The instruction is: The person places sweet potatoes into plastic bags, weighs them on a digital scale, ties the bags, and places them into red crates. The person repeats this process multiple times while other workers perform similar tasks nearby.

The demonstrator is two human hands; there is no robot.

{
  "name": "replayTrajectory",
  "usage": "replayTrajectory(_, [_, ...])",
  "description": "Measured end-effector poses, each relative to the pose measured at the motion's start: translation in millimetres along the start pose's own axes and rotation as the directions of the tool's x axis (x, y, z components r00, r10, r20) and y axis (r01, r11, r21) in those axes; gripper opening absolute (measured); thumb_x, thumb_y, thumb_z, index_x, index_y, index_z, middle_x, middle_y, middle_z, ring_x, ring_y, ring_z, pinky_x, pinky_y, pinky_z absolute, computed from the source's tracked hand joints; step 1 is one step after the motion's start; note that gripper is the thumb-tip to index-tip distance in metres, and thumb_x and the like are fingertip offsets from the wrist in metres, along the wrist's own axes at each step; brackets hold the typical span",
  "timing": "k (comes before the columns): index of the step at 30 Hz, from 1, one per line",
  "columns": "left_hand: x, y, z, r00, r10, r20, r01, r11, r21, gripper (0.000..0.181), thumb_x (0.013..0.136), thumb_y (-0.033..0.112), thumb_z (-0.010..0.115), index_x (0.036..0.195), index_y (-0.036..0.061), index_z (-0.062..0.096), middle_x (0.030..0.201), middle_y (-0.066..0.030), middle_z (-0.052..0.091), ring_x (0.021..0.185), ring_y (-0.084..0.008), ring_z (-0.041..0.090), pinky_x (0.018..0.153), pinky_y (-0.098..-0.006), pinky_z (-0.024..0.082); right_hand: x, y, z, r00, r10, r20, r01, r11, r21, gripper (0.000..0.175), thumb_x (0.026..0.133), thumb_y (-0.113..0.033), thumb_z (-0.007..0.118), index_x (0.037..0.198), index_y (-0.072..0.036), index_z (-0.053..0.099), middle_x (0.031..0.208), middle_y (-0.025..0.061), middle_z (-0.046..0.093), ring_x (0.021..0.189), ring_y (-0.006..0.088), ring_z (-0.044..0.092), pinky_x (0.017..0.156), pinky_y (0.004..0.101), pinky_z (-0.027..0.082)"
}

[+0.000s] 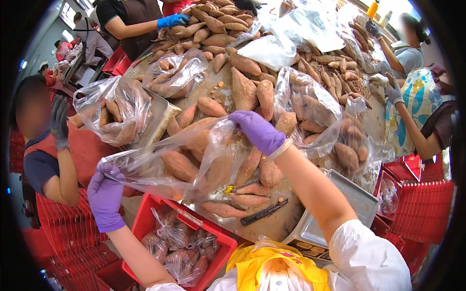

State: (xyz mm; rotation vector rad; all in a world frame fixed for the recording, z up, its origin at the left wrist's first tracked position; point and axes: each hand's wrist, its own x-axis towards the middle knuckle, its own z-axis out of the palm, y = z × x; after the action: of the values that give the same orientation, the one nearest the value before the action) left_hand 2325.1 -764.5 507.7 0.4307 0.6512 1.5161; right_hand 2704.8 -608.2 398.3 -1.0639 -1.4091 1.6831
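A clear plastic bag (145,169) is stretched between my two purple-gloved hands, and sweet potatoes show through its film. My left hand (106,198) pinches one end above the corner of a red crate. The other end is gripped by my right hand (259,131), which is over the table among the sweet potatoes. Whether anything lies inside the bag is hard to tell. Under and beside it, large sweet potatoes (243,89) lie loose on the table (284,225). Closer to me are smaller sweet potatoes (224,210) and a black utility knife (264,212).
The red crate (222,236) below holds several bagged sweet potatoes (182,262). A scale with a metal pan (346,203) stands right, partly behind my forearm. Filled bags (113,112) sit around the table. Co-workers' gloved hands (173,20) work along its sides.
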Motion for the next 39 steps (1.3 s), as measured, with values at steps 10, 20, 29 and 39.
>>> replayTrajectory(10, [2, -53, 45, 0.998, -0.015, 0.056, 0.011, 0.997, 0.074, 0.043, 0.097, 0.025, 0.047, 0.126, -0.0059, 0.048, 0.072, -0.0024, 0.051, 0.077, -0.0176, 0.050, 0.081, -0.0335, 0.041, -48, 17, 89, 0.860, -0.323, -0.394, 0.028, 0.802, -0.596, 0.066, 0.082, -0.039, 0.067, 0.130, 0.001, 0.045, 0.104, 0.0191, 0.060, 0.101, 0.0329, 0.056, 0.089, 0.0402, 0.045])
replayTrajectory(20, [-21, -65, 147, 0.987, -0.127, 0.100, 0.068, 0.889, 0.453, 0.058, 0.099, 0.026, 0.045, 0.134, -0.0192, 0.030, 0.069, 0.0018, 0.037, 0.069, -0.0112, 0.039, 0.072, -0.0241, 0.035, -100, 36, 52, 0.919, -0.353, -0.177, 0.067, 0.581, -0.811, 0.052, 0.079, -0.006, 0.055, 0.130, -0.002, 0.048, 0.074, 0.0145, 0.066, 0.065, 0.0317, 0.064, 0.061, 0.0387, 0.051])
replayTrajectory(29, [-73, -91, 321, 0.854, -0.059, 0.516, -0.277, 0.788, 0.549, 0.073, 0.091, 0.038, 0.057, 0.132, -0.0178, 0.034, 0.066, 0.0026, 0.039, 0.056, -0.0077, 0.030, 0.059, -0.0226, 0.028, -246, -86, -47, 0.882, -0.354, -0.311, 0.457, 0.802, 0.383, 0.043, 0.087, -0.010, 0.052, 0.129, -0.001, 0.053, 0.088, 0.0059, 0.062, 0.079, 0.0132, 0.059, 0.072, 0.0248, 0.046])
replayTrajectory(39, [-129, -150, 450, 0.590, -0.262, 0.764, -0.114, 0.910, 0.400, 0.070, 0.098, 0.038, 0.046, 0.128, -0.0235, 0.034, 0.054, 0.0074, 0.022, 0.058, -0.0084, 0.027, 0.060, -0.0238, 0.027, -400, -94, -120, 0.624, -0.591, -0.512, -0.477, 0.231, -0.848, 0.070, 0.079, -0.049, 0.062, 0.134, -0.008, 0.047, 0.111, 0.0135, 0.062, 0.115, 0.0327, 0.049, 0.110, 0.0588, 0.005])
